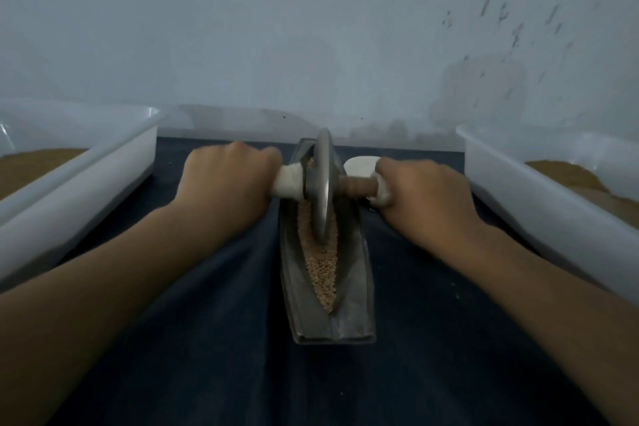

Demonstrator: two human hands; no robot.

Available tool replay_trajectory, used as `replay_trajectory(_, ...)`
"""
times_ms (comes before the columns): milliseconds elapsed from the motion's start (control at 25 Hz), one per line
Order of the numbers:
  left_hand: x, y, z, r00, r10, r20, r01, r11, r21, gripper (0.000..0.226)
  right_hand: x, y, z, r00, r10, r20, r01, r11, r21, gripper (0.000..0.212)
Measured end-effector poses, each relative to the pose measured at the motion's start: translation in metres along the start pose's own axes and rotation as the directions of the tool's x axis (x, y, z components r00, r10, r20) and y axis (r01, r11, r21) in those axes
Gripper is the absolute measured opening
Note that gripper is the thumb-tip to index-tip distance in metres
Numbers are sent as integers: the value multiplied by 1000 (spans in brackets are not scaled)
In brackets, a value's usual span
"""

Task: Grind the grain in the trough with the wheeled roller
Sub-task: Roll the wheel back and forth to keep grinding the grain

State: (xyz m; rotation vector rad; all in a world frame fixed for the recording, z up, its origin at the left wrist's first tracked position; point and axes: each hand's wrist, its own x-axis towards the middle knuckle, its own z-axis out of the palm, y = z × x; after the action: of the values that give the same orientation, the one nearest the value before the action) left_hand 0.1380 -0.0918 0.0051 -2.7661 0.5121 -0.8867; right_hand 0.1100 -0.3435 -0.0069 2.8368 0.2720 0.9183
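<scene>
A long grey metal trough (356, 287) lies lengthwise on a dark cloth, filled along its groove with tan grain (323, 273). The wheeled roller (323, 183), a grey metal disc on a wooden axle with white-wrapped handles, stands upright in the far half of the trough with its rim in the grain. My left hand (224, 183) grips the left handle. My right hand (425, 194) grips the right handle. Both forearms reach in from the near edge.
A white plastic tub (86, 176) holding brown powder stands at the left, and a second white tub (539, 190) with brown powder at the right. A small white object (359, 164) lies behind the right handle. A pale wall rises just beyond the trough.
</scene>
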Motion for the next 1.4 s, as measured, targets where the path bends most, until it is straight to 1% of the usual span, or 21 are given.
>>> replay_trajectory(40,-15,-2,-9,999,16,37,-16,1000,-7,22,-14,-2,-14,999,-28,-16,28,1000,-11,27)
replay_trajectory(80,-28,-5,-19,998,33,61,-32,999,-9,23,-27,-3,-29,998,-47,-42,47,999,-17,25)
replay_trajectory(160,-49,-11,-33,997,73,36,-74,997,13,23,-44,-5,-51,997,-66,-42,65,998,-8,16)
replay_trajectory(200,-51,-14,-38,996,78,32,-78,997,15,23,-46,-6,-57,997,-67,-28,67,998,0,18)
replay_trajectory(320,-35,-9,-29,984,14,177,-14,1000,1,18,-29,-12,-44,996,-71,-46,70,997,-23,19)
replay_trajectory(360,-24,-6,-17,983,-4,185,6,1000,-7,15,-18,-15,-32,999,-42,-14,41,997,-67,24)
replay_trajectory(400,-10,-4,-6,984,-25,178,29,999,-17,13,-2,-16,-19,1000,-20,14,21,994,-104,27)
replay_trajectory(480,16,-3,17,986,-83,144,91,995,-48,7,34,-18,5,999,20,28,-17,992,-122,16)
replay_trajectory(560,32,-4,32,989,-129,77,135,988,-76,7,58,-17,16,1000,24,3,-24,991,-132,6)
replay_trajectory(640,33,-3,38,990,-144,0,143,985,-94,9,63,-18,17,999,33,-11,-34,990,-140,6)
replay_trajectory(720,16,-2,33,993,-99,-58,93,990,-105,19,47,-20,8,1000,14,6,-14,994,-110,6)
replay_trajectory(760,4,-2,27,996,-59,-67,52,994,-98,25,33,-20,1,1000,-5,13,7,995,-103,10)
replay_trajectory(800,-10,-4,20,998,-14,-61,9,996,-88,29,17,-21,-9,999,-30,11,31,994,-104,20)
replay_trajectory(880,-36,-13,7,998,53,-34,-56,994,-96,28,-13,-22,-36,997,-74,-22,71,990,-122,32)
replay_trajectory(920,-46,-19,1,998,61,-8,-61,991,-117,24,-24,-22,-50,995,-83,-50,77,992,-104,32)
replay_trajectory(960,-52,-25,-4,998,58,26,-54,988,-148,23,-30,-20,-59,993,-89,-72,84,995,-61,26)
replay_trajectory(1040,-54,-31,-8,993,64,95,-47,983,-176,29,-30,-16,-63,994,-99,-43,99,995,3,20)
replay_trajectory(1080,-50,-29,-7,989,60,135,-37,985,-168,31,-26,-16,-58,996,-89,-4,89,996,-10,21)
replay_trajectory(1160,-29,-20,1,984,30,174,-10,993,-117,25,-6,-16,-34,998,-42,44,45,996,-80,22)
replay_trajectory(1280,21,-10,19,973,-59,222,73,996,-55,18,41,-13,6,996,34,80,-27,996,-82,16)
replay_trajectory(1400,44,-7,28,982,-104,154,110,993,-30,13,64,-9,25,996,67,64,-63,996,-68,13)
